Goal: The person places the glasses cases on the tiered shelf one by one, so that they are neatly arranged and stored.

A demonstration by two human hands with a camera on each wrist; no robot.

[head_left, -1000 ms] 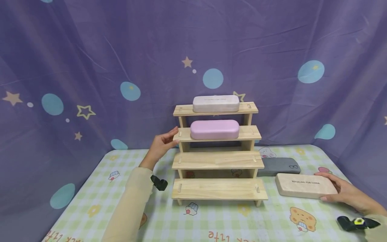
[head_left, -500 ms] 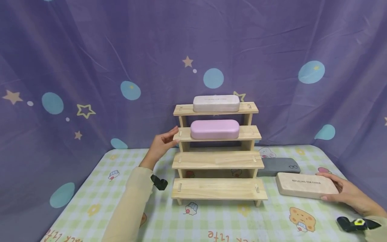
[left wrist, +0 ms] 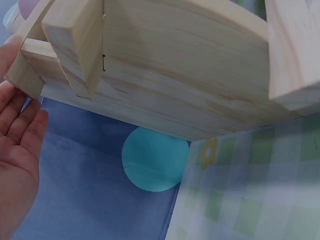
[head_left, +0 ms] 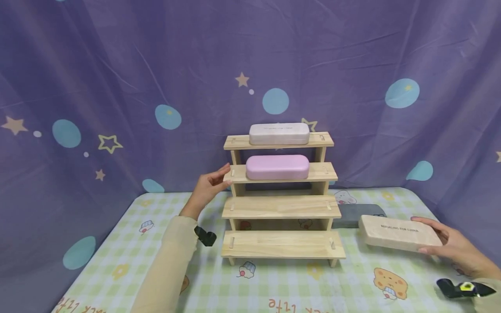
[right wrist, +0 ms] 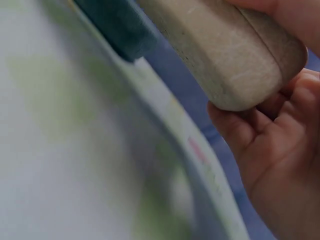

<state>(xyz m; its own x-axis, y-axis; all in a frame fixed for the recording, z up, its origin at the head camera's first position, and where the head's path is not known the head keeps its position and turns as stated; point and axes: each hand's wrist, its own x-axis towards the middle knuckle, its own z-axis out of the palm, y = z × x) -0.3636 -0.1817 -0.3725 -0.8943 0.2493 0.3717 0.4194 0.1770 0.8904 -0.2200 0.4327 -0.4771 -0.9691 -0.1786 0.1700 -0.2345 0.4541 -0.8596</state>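
My right hand point(head_left: 459, 248) grips the right end of a beige glasses case point(head_left: 399, 233) with dark lettering. The case is tilted and raised off the tablecloth; the right wrist view shows thumb and fingers around its end point(right wrist: 235, 55). My left hand point(head_left: 209, 189) pinches the left end of the second board from the top of a wooden tiered shelf point(head_left: 282, 206). In the left wrist view the thumb point(left wrist: 7, 52) is on one side of the board and the fingers are on the other. On that board lies a pink case point(head_left: 278, 167). A whitish case point(head_left: 279, 134) lies on the top board.
A grey glasses case point(head_left: 354, 215) with a small glasses mark lies on the table behind the beige one, partly hidden by it and the shelf. The checkered tablecloth point(head_left: 156, 269) covers the table. A purple curtain point(head_left: 195, 56) hangs behind.
The right hand has lifted the beige glasses case off the table, its left end higher and now covering part of the grey case. The left hand has stayed on the shelf.
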